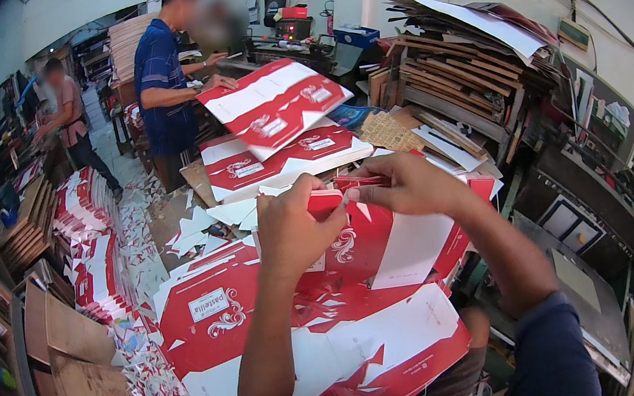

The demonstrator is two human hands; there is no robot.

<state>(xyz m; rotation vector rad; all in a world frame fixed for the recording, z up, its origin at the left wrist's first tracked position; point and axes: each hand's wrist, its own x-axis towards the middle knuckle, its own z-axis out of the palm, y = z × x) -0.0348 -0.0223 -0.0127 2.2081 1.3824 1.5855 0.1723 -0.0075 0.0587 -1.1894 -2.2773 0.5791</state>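
Observation:
My left hand (289, 230) grips a red and white printed carton blank (364, 248) by its upper edge. At the same edge, my right hand (403, 184) pinches a thin red strip (363, 181) of that blank between thumb and fingers. The two hands almost touch. Below them lies a stack of flat red and white carton sheets (268, 316), spread toward me. More printed sheets (283, 154) are piled behind my hands, and one tilted sheet (273, 104) rests on top of them.
A person in a blue shirt (163, 90) stands at a machine behind the pile. Another person (70, 118) works at far left. Stacks of red cartons (89, 228) and paper offcuts (153, 380) lie at left. Brown boards (74, 358) lean lower left. Shelves of wooden boards (453, 76) stand right.

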